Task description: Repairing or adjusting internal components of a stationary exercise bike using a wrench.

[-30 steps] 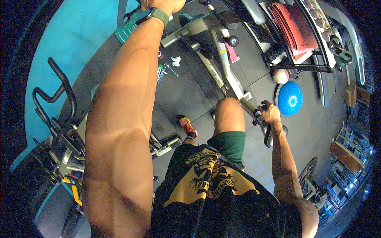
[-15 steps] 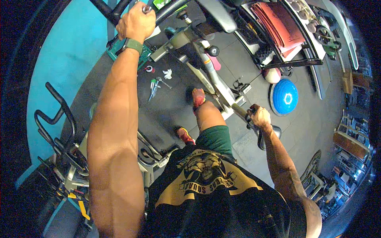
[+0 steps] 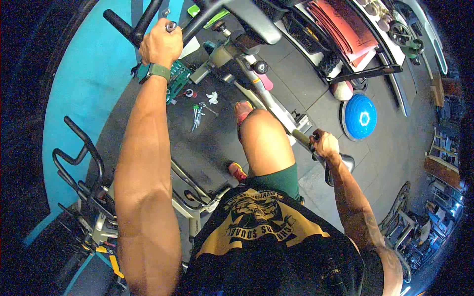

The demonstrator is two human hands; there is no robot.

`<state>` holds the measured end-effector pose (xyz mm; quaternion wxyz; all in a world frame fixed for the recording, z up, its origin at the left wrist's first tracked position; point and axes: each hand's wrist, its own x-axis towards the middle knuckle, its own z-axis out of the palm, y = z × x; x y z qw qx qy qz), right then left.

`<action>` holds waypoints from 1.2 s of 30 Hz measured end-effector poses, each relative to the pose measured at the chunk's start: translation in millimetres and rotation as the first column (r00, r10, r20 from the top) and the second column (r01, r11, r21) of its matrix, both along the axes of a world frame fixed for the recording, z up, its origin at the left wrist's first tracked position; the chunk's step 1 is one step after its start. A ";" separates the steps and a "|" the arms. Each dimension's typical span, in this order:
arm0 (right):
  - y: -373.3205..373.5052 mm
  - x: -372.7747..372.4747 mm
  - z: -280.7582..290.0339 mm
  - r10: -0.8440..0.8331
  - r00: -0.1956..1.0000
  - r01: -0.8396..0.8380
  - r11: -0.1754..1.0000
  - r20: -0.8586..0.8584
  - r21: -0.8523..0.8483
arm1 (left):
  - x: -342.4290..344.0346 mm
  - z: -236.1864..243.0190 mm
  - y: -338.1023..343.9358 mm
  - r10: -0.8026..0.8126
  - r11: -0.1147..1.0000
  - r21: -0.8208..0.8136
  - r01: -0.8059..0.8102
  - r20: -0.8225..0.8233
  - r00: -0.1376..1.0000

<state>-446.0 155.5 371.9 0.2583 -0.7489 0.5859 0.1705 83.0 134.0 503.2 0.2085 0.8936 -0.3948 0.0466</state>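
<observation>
Our left hand point(image 3: 160, 45) far left, curled round a metal tool point(image 3: 171, 26) poking out beyond its fingers, black handlebar point(image 3: 198, 23) just right, our right hand point(image 3: 326, 144) nearer, at the bike's post point(image 3: 300, 137) beside the seat point(image 3: 348, 163), its grip we cannot tell.
</observation>
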 end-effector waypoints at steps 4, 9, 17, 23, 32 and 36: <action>-0.6 5.5 9.0 0.025 0.999 -0.024 1.000 -0.028 0.010 | -0.9 4.8 0.9 0.037 0.999 0.028 -0.037 -0.001 0.999; -0.6 4.4 3.6 0.038 0.999 -0.039 0.999 -0.010 -0.012 | -2.1 8.7 0.9 0.019 0.999 0.042 -0.019 -0.003 1.000; 1.8 3.2 5.9 0.027 1.000 -0.027 0.999 -0.003 -0.034 | -0.6 1.2 -0.4 0.035 0.999 0.021 -0.035 0.017 0.999; 0.8 -0.6 -1.1 0.045 0.999 -0.044 0.998 0.006 -0.043 | 1.6 -1.0 2.0 -0.019 0.999 -0.047 0.020 0.029 0.999; 2.5 5.4 3.9 0.049 0.999 -0.050 0.999 -0.020 -0.021 | 2.3 -0.1 2.8 -0.007 0.999 -0.042 0.007 0.008 1.000; 2.9 4.3 -0.3 0.049 0.998 -0.051 0.997 -0.032 -0.058 | 0.6 1.7 4.1 -0.012 0.999 -0.049 0.013 0.023 1.000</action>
